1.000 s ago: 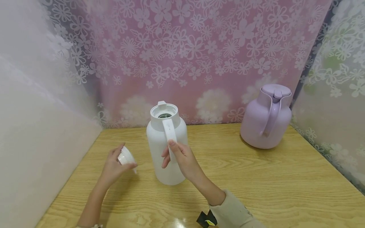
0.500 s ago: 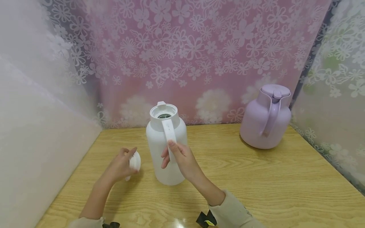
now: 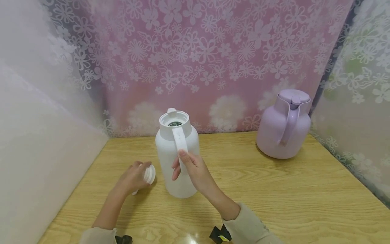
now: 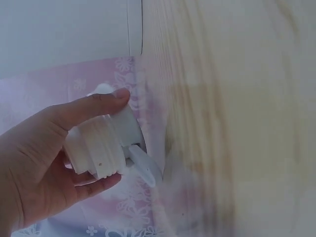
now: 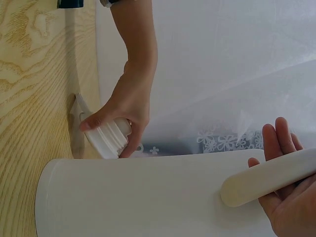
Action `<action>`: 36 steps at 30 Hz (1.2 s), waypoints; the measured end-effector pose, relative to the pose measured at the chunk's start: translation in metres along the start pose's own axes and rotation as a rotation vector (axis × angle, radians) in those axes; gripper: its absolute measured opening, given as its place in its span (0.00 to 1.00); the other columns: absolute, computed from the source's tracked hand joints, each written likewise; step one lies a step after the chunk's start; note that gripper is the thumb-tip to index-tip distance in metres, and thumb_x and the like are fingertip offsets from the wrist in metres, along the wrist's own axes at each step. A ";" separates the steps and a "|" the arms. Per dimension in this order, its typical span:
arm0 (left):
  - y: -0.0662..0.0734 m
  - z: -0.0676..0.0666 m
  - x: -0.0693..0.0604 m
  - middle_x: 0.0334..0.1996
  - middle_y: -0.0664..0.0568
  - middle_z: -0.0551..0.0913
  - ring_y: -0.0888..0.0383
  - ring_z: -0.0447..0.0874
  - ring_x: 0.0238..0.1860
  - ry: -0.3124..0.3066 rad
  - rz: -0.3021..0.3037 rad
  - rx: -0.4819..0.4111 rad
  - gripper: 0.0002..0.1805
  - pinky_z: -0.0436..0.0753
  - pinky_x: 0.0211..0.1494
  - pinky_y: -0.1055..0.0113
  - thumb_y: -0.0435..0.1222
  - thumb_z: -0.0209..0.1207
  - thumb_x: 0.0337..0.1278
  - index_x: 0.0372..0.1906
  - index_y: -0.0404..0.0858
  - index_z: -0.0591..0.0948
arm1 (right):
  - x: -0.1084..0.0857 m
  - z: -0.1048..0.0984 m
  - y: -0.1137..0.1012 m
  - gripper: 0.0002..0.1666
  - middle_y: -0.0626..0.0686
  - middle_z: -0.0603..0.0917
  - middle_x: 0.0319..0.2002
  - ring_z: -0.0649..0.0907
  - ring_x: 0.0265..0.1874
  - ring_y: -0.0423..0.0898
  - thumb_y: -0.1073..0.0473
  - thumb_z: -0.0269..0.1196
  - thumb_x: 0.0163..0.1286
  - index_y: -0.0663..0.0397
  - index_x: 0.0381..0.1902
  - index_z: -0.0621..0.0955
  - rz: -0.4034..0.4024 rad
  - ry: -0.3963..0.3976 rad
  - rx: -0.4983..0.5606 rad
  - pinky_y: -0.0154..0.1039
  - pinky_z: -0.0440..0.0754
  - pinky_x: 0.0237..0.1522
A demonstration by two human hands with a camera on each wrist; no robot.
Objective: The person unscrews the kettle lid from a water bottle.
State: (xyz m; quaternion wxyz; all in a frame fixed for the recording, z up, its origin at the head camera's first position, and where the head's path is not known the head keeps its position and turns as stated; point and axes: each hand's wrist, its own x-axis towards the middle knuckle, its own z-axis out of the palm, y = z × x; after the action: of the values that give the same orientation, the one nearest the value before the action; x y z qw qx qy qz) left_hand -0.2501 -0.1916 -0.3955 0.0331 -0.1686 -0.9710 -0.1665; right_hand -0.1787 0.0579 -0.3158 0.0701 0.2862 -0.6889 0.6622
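Observation:
A white thermos jug [image 3: 166, 152] stands upright on the table, its round mouth uncovered. My right hand [image 3: 198, 171] holds the jug's handle [image 5: 269, 177], with the thumb along it and the fingers passing behind. To the left of the jug, my left hand [image 3: 131, 178] grips a white screw-in stopper [image 3: 149, 174] close to the tabletop. The left wrist view shows the stopper lying sideways between thumb and fingers, its ridged thread facing the palm and a small lever [image 4: 144, 165] jutting from its outer end. In the right wrist view, the stopper's flat side tilts toward the wood.
A lilac thermos jug [image 3: 281, 135] with its lid on stands at the back right. The wood-grain table [image 3: 243, 189] meets a pink flowered curtain [image 3: 195, 67] behind and a pale wall [image 3: 45, 135] on the left.
My left hand has moved right and slightly down with the stopper, turning it so its threaded side faces the jug and its flat side the table. The right hand and jug stay in place.

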 end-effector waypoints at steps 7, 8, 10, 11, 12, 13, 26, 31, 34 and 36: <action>-0.002 0.010 0.000 0.53 0.33 0.69 0.33 0.71 0.47 0.034 0.015 0.020 0.42 0.75 0.40 0.42 0.39 0.75 0.28 0.59 0.39 0.72 | 0.000 0.001 -0.001 0.28 0.55 0.81 0.17 0.82 0.24 0.48 0.50 0.39 0.76 0.62 0.27 0.77 0.007 0.001 0.004 0.41 0.74 0.42; -0.003 0.011 0.000 0.53 0.33 0.69 0.33 0.71 0.47 0.039 0.016 0.028 0.42 0.75 0.41 0.42 0.39 0.75 0.28 0.58 0.40 0.72 | 0.000 0.001 -0.001 0.28 0.55 0.81 0.17 0.82 0.24 0.48 0.50 0.39 0.76 0.62 0.27 0.77 0.007 -0.001 0.005 0.41 0.74 0.42; -0.004 0.014 0.000 0.53 0.33 0.69 0.33 0.72 0.46 0.046 0.020 0.047 0.42 0.74 0.42 0.42 0.39 0.75 0.27 0.58 0.40 0.72 | 0.000 0.001 0.000 0.28 0.55 0.81 0.17 0.82 0.24 0.48 0.50 0.39 0.76 0.62 0.27 0.77 0.009 -0.005 0.003 0.41 0.74 0.41; -0.005 0.015 0.000 0.53 0.33 0.69 0.33 0.72 0.46 0.051 0.022 0.057 0.41 0.73 0.43 0.42 0.39 0.75 0.27 0.58 0.39 0.73 | 0.000 0.002 0.000 0.28 0.55 0.81 0.17 0.82 0.24 0.48 0.51 0.39 0.76 0.62 0.27 0.77 0.010 -0.006 0.003 0.41 0.74 0.41; -0.005 0.016 0.000 0.52 0.33 0.70 0.34 0.72 0.45 0.056 0.021 0.068 0.41 0.73 0.43 0.42 0.39 0.75 0.26 0.57 0.39 0.73 | 0.000 0.002 0.000 0.28 0.55 0.81 0.17 0.82 0.24 0.48 0.50 0.39 0.76 0.62 0.27 0.77 0.012 -0.007 0.003 0.41 0.74 0.41; -0.005 0.017 0.000 0.52 0.33 0.70 0.34 0.72 0.45 0.061 0.023 0.079 0.41 0.73 0.43 0.42 0.39 0.74 0.26 0.57 0.39 0.73 | 0.000 0.002 0.000 0.28 0.55 0.81 0.17 0.82 0.24 0.48 0.50 0.39 0.76 0.62 0.27 0.77 0.013 -0.007 0.002 0.41 0.74 0.41; 0.002 0.031 0.001 0.56 0.32 0.67 0.31 0.65 0.54 0.179 0.000 0.077 0.35 0.65 0.52 0.38 0.44 0.66 0.45 0.59 0.33 0.70 | -0.001 0.001 -0.002 0.27 0.54 0.81 0.17 0.82 0.24 0.48 0.51 0.39 0.76 0.62 0.27 0.77 0.011 0.001 -0.002 0.42 0.74 0.42; 0.002 0.036 0.002 0.56 0.32 0.67 0.32 0.63 0.56 0.225 0.023 0.097 0.35 0.65 0.53 0.39 0.44 0.67 0.44 0.58 0.32 0.71 | -0.001 0.001 -0.002 0.27 0.55 0.81 0.17 0.81 0.25 0.48 0.51 0.40 0.76 0.62 0.28 0.77 0.016 0.002 -0.001 0.42 0.74 0.43; 0.002 0.037 0.003 0.56 0.32 0.67 0.32 0.63 0.56 0.235 0.026 0.104 0.36 0.64 0.53 0.39 0.45 0.67 0.44 0.58 0.33 0.71 | -0.002 0.001 -0.001 0.27 0.56 0.81 0.17 0.82 0.25 0.48 0.51 0.40 0.76 0.63 0.28 0.77 0.016 0.002 -0.002 0.42 0.74 0.44; 0.001 0.038 0.004 0.56 0.31 0.67 0.32 0.63 0.56 0.241 0.027 0.107 0.36 0.64 0.53 0.39 0.45 0.68 0.43 0.58 0.33 0.71 | -0.001 0.001 -0.001 0.27 0.56 0.81 0.17 0.82 0.24 0.49 0.51 0.40 0.76 0.63 0.28 0.77 0.015 0.001 -0.003 0.42 0.74 0.44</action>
State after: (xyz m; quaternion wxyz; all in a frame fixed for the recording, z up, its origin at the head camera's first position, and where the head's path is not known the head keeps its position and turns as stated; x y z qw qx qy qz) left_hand -0.2534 -0.1765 -0.4306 0.1609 -0.1585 -0.9651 -0.1329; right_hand -0.1769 0.0577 -0.3156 0.0661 0.2806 -0.6919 0.6620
